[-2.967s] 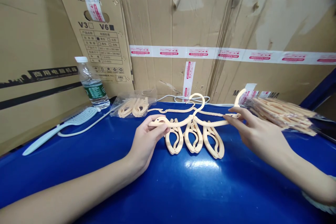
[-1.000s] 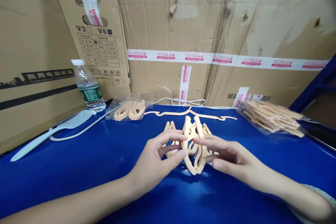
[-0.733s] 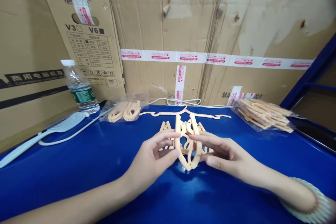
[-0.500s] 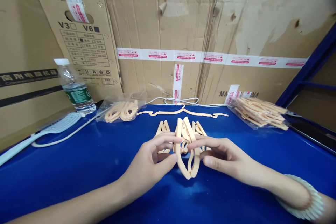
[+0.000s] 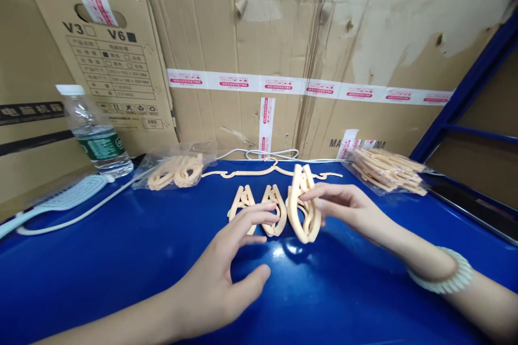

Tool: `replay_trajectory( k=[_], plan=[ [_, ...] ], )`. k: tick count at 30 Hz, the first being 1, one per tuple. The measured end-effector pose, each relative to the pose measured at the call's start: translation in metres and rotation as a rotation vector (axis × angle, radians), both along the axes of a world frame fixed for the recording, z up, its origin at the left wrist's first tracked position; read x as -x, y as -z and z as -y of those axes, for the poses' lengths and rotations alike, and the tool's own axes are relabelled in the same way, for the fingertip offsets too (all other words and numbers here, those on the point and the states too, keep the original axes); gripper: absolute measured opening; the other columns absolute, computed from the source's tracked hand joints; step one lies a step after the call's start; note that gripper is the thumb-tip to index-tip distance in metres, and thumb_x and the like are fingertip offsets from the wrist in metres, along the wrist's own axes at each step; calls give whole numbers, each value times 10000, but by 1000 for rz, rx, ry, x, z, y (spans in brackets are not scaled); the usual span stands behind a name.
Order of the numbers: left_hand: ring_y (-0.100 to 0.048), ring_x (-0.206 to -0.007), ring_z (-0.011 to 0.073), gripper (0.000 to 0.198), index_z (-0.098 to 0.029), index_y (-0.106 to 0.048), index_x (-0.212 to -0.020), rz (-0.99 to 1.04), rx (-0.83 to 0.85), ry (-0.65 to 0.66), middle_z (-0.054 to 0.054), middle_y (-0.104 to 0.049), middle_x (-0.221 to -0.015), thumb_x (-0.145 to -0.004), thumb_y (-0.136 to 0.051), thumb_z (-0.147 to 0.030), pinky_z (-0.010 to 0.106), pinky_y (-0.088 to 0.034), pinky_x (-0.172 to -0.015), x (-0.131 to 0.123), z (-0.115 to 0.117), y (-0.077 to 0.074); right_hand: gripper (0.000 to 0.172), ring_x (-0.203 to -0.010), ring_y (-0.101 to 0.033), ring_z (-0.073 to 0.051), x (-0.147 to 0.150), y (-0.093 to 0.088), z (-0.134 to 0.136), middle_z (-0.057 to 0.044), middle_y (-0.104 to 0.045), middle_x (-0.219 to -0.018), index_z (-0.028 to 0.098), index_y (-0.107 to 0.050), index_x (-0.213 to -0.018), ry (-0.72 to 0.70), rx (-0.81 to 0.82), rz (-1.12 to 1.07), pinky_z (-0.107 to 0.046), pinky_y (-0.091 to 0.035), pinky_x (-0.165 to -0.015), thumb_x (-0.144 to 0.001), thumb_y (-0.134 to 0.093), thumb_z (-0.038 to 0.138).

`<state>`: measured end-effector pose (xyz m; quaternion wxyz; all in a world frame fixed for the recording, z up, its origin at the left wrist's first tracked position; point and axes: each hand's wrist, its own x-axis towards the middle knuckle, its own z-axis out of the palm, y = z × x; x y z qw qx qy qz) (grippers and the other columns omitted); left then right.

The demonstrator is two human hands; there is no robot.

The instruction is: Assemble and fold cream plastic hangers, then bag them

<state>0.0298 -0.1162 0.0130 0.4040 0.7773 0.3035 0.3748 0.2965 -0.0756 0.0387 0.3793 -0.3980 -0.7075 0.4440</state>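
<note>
My right hand point(image 5: 343, 207) pinches an upright stack of peach plastic clips point(image 5: 302, 206) just above the blue table point(image 5: 121, 259). My left hand point(image 5: 226, 275) hovers open over the table with fingers spread; its fingertips reach toward two more peach clips point(image 5: 259, 211) lying flat side by side. A thin peach hanger point(image 5: 267, 170) lies flat behind them.
A clear bag of peach clips point(image 5: 176, 168) lies at the back left, and a larger bag of hangers point(image 5: 384, 170) at the back right. A water bottle point(image 5: 95, 135), a white brush point(image 5: 60, 199) and a white cable point(image 5: 267, 154) sit by the cardboard boxes point(image 5: 259, 38).
My left hand has let go of the clip stack and opened. My right hand alone now holds it, shifted right and slightly up. The hanger held three seconds ago lies on the table.
</note>
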Motion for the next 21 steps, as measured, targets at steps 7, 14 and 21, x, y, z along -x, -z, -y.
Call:
replay_trajectory(
  k=[7, 14, 21],
  plan=[
    [-456, -1304, 226, 582, -359, -415, -1339, -254, -256, -49, 21, -427, -1445, -821, -517, -116, 371, -479, -1036, 3, 4, 2, 344, -620, -530, -141, -38, 0, -27, -23, -606, -745, 161, -651, -847, 195, -122, 492, -266, -431, -543, -848, -566, 494],
    [-393, -1349, 290, 502, -314, -472, -1327, -523, -536, -74, 53, -448, -1451, -843, -542, -197, 526, -334, -1121, 2, 5, 3, 610, -883, -598, -218, -48, -14, -13, -68, -618, -1072, 201, -534, -1232, -67, -84, 812, -311, -501, -749, -747, -682, 540],
    [-306, -1406, 360, 702, -370, -391, -1431, -679, -547, -93, 23, -395, -1518, -789, -669, -425, 647, -210, -1129, 0, 10, 5, 681, -1075, -544, -267, -49, -11, -11, -109, -537, -1205, 192, -467, -1300, -148, -145, 924, -388, -456, -943, -747, -704, 511]
  ],
)
